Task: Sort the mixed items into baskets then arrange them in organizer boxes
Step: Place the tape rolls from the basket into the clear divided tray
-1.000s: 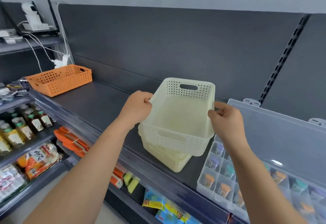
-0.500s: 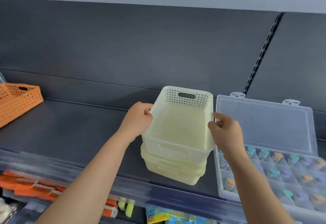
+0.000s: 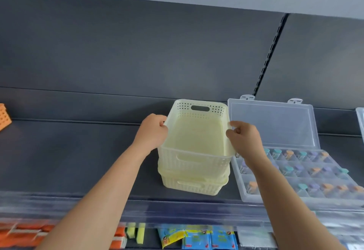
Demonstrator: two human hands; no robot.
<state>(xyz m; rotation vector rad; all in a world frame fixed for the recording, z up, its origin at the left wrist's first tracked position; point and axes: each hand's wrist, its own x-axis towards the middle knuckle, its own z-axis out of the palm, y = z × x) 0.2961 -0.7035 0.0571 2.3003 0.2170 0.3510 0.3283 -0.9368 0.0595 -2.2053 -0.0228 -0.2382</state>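
An empty pale yellow basket (image 3: 197, 137) is held by both long rims, nested partway into a second yellow basket (image 3: 192, 185) standing on the dark shelf (image 3: 69, 161). My left hand (image 3: 152, 132) grips its left rim and my right hand (image 3: 245, 139) grips its right rim. Right beside the baskets lies a clear organizer box (image 3: 307, 173), lid open and leaning back, its compartments filled with small capped vials in teal, orange and purple.
An orange basket (image 3: 4, 115) shows at the far left edge of the shelf. A second clear box edge (image 3: 360, 119) is at the far right. Below the shelf's front lip hang orange packs, yellow pieces and blue snack packets (image 3: 197, 239).
The view has swung right and squared up to the shelf. The held yellow basket has levelled and sits lower over the one beneath. Both hands keep their grip.
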